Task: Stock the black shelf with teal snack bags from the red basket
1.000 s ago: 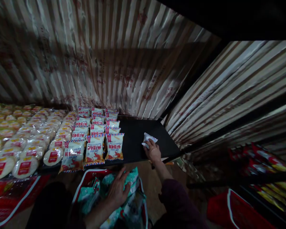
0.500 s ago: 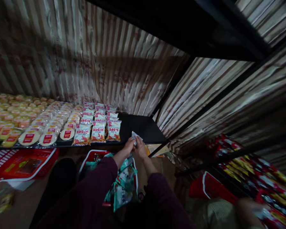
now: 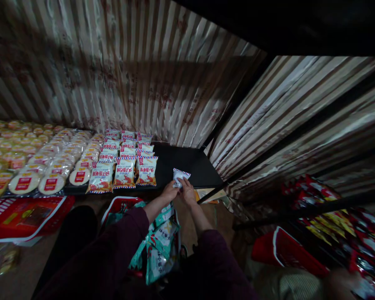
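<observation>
A small white snack packet [image 3: 180,174] with a striped edge is held between both hands, just over the front edge of the black shelf [image 3: 187,160]. My left hand [image 3: 170,191] is closed on its lower left side. On its right side, the fingers of my right hand [image 3: 186,192] wrap over the packet. Left of my hands, similar white-and-orange snack packets [image 3: 124,171] stand in three rows on the shelf. Below my forearms, a red basket [image 3: 125,201] with a white rim holds several teal packets [image 3: 165,237].
Round wrapped cakes [image 3: 51,183] and yellow packets [image 3: 0,183] fill the shelf's left part. Another red basket [image 3: 54,216] stands below them. At right are a metal post [image 3: 218,189], a red basket [image 3: 268,250], red and yellow packets [image 3: 331,225] and another person's blurred hand [image 3: 340,285].
The packet's upper part shows more clearly above my fingers. Both hands stay on it near the shelf edge. The view has shifted slightly.
</observation>
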`<action>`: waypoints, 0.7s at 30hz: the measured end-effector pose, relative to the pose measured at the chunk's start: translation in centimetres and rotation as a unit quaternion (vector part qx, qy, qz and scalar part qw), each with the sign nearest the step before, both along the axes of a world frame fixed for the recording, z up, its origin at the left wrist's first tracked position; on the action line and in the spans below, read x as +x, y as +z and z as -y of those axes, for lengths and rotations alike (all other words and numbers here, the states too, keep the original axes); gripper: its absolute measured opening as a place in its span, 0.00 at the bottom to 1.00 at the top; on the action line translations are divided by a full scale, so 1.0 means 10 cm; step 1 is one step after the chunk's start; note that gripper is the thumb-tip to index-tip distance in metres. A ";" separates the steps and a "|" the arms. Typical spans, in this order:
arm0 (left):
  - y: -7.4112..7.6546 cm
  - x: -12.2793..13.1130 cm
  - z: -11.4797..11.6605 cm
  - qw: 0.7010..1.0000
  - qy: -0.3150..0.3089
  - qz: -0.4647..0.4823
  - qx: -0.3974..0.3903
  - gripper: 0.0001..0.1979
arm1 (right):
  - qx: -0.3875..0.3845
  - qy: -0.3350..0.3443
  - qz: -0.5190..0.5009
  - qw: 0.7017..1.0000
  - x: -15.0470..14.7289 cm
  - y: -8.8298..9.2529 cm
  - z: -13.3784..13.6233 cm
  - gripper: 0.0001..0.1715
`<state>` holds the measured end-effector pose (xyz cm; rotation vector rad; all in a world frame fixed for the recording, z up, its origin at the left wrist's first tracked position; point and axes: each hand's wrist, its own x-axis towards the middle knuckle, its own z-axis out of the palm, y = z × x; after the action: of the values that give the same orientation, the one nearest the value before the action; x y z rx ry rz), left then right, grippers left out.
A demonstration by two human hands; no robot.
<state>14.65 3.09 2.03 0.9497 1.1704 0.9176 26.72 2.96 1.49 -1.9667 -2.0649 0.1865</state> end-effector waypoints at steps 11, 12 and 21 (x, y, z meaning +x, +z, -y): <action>0.24 -0.88 1.33 0.986 -0.049 -0.073 0.143 0.24 | -0.124 0.033 -0.315 0.940 -0.27 0.29 1.04 0.26; 0.25 -0.96 1.40 0.984 -0.047 -0.074 0.153 0.23 | -0.128 0.026 -0.327 0.936 -0.34 0.32 1.10 0.26; 0.26 -1.68 1.13 0.950 -0.006 -0.211 0.228 0.18 | -0.133 -0.025 -0.431 0.892 -0.76 0.70 1.12 0.25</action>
<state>-2.15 -8.24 4.63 1.5858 1.3297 1.0288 19.12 -8.27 8.48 -1.6008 -1.4309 1.1506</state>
